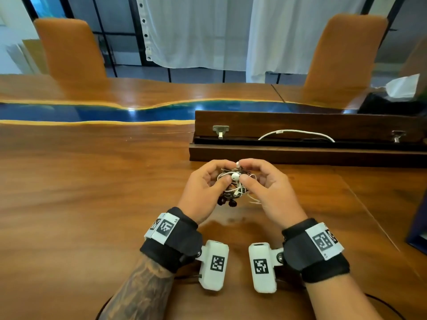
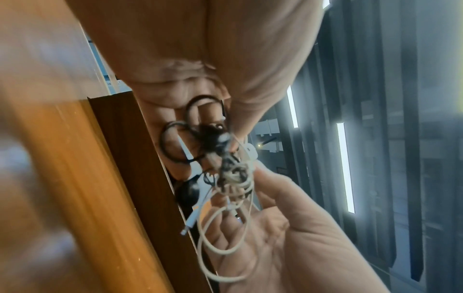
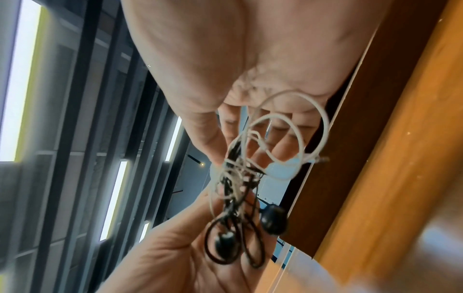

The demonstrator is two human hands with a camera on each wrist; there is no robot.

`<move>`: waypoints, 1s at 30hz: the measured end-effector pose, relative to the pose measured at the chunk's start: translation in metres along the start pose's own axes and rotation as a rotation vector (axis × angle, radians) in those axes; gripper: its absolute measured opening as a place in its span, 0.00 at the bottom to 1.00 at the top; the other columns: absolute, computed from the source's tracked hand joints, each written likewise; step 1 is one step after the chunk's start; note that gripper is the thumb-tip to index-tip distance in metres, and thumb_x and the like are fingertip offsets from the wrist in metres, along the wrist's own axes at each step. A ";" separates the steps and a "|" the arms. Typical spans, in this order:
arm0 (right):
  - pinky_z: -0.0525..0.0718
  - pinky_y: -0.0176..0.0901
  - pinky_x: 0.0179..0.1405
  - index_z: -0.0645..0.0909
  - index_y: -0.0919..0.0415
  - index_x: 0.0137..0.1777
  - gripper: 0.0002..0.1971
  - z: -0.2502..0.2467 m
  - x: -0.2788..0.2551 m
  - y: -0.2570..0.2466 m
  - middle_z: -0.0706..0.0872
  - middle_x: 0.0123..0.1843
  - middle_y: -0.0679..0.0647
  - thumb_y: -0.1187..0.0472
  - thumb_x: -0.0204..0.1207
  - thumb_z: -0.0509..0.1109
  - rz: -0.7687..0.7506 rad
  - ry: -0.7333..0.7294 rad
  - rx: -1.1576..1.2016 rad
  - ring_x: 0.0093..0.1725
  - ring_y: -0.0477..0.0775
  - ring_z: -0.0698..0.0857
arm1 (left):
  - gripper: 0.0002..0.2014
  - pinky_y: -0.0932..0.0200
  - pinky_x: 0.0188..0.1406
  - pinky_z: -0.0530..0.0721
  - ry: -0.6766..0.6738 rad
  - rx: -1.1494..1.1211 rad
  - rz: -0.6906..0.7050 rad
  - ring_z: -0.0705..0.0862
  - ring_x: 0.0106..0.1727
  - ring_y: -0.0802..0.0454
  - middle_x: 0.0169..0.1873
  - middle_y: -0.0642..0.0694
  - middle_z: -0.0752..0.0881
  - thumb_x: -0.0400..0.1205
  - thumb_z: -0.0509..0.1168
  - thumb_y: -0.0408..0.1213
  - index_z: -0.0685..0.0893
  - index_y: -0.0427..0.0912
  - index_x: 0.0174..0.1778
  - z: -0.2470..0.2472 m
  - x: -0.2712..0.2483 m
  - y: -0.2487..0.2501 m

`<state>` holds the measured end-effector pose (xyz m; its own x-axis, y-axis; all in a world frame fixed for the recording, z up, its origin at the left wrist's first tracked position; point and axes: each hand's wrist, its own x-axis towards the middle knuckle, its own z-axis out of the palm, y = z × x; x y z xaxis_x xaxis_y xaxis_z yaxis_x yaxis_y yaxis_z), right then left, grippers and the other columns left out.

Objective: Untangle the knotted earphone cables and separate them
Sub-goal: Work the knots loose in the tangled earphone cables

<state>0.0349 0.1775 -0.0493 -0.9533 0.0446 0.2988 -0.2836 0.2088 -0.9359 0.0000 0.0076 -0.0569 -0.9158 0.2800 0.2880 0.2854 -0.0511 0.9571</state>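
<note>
Daylit, glare on table (image 1: 129, 107); wrist views blurred, edges warped.

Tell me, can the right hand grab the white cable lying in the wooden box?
Probably not yet. The right hand and the left hand both hold the tangled earphones. The white cable lies uncovered in the wooden box behind them.

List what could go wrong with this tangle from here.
1. Both hands, left hand and right hand, pinch the knot; pulling apart would likely tighten it.
2. The black earbuds dangle below and may snag a loop.
3. The thin white cable could be strained by tugging.
</note>
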 end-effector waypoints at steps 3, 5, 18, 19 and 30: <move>0.86 0.33 0.48 0.85 0.47 0.62 0.15 0.002 -0.001 0.001 0.90 0.59 0.44 0.67 0.82 0.72 0.041 -0.026 0.022 0.55 0.41 0.88 | 0.13 0.60 0.48 0.88 0.030 -0.028 -0.012 0.90 0.52 0.52 0.54 0.45 0.91 0.86 0.63 0.23 0.84 0.37 0.64 -0.001 -0.002 0.000; 0.85 0.34 0.49 0.84 0.49 0.61 0.13 0.003 -0.001 0.004 0.91 0.58 0.47 0.66 0.81 0.73 0.086 -0.005 0.040 0.56 0.43 0.89 | 0.14 0.54 0.53 0.89 0.024 -0.060 -0.035 0.89 0.58 0.47 0.60 0.44 0.89 0.86 0.64 0.25 0.84 0.40 0.66 -0.001 -0.003 0.001; 0.83 0.31 0.39 0.81 0.64 0.48 0.06 0.001 0.000 0.007 0.89 0.43 0.53 0.66 0.79 0.76 0.117 0.009 0.086 0.39 0.40 0.87 | 0.20 0.62 0.50 0.88 0.036 -0.012 0.012 0.90 0.55 0.55 0.59 0.45 0.87 0.82 0.67 0.19 0.81 0.39 0.68 0.005 0.001 0.003; 0.83 0.31 0.38 0.79 0.64 0.50 0.07 -0.001 0.001 0.006 0.89 0.44 0.55 0.69 0.78 0.76 0.117 0.004 0.092 0.40 0.41 0.87 | 0.19 0.61 0.50 0.88 0.046 -0.003 0.026 0.90 0.55 0.52 0.58 0.45 0.88 0.82 0.67 0.19 0.82 0.39 0.66 0.004 0.001 0.003; 0.84 0.32 0.41 0.87 0.53 0.57 0.09 0.000 -0.002 0.000 0.93 0.50 0.49 0.53 0.81 0.71 0.158 -0.010 0.133 0.48 0.45 0.88 | 0.16 0.60 0.50 0.89 0.126 0.002 0.066 0.91 0.53 0.50 0.55 0.42 0.91 0.82 0.68 0.20 0.87 0.42 0.60 -0.001 0.001 0.002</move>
<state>0.0372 0.1777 -0.0500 -0.9878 0.0565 0.1450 -0.1410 0.0689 -0.9876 -0.0004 0.0069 -0.0549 -0.9231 0.1539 0.3525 0.3468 -0.0634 0.9358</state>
